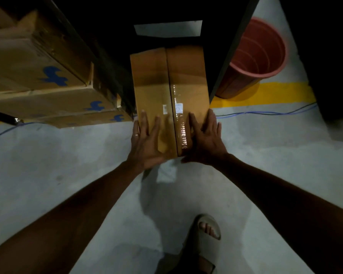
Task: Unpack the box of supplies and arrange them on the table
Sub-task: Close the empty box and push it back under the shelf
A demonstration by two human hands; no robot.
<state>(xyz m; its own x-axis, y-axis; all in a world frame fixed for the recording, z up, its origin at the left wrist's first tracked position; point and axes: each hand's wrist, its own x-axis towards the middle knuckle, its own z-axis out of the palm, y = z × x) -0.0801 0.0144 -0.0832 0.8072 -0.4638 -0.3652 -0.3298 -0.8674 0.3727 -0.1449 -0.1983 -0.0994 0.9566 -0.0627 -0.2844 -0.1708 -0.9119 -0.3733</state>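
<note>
I see my left hand [146, 139] and right hand [205, 139] lying flat with straight fingers on the near end of the taped box [169, 91] at frame centre, its long axis running away from me.

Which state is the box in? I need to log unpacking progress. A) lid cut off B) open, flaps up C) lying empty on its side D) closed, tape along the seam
D: the box has both flaps shut, with shiny tape along the seam, and both hands rest on top.
</note>
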